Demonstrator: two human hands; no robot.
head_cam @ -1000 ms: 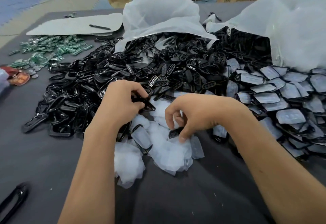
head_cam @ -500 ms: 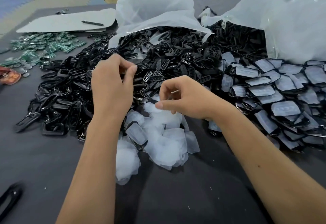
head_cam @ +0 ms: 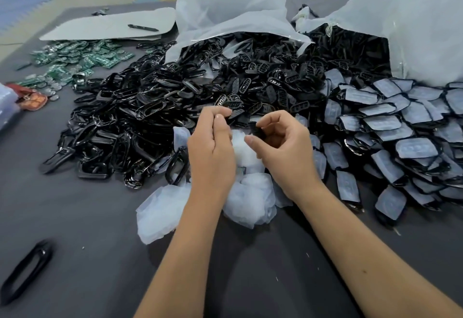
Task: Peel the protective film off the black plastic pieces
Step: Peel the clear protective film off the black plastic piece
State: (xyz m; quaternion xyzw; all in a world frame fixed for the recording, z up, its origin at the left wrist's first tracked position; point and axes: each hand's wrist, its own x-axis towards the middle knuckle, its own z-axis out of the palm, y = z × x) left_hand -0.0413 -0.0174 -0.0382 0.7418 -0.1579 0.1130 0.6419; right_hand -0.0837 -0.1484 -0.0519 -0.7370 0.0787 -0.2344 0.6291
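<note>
We are holding one small black piece in our right hand, pinched between thumb and curled fingers, just above the heap of peeled film on the bench. Our left hand is raised beside it with fingertips drawn together near the top; whether it is pinching a film edge or anything else, we cannot tell, since the fingers are hiding it. We are judging this as the start of a peel on this piece: the next move is calling for a nail to catch a corner of film and a steady pull away while the right hand is keeping the piece firm.

To the right, filmed pieces are lying in overlapping rows, waiting. To the left, a pile of bare black frames is spreading wide. Behind, two white bags are spilling more parts. Green boards and a pen on a sheet are lying far left. A lone frame is sitting near our left elbow. Nothing is blocking our hands, though loose film is crowding the space below them.
</note>
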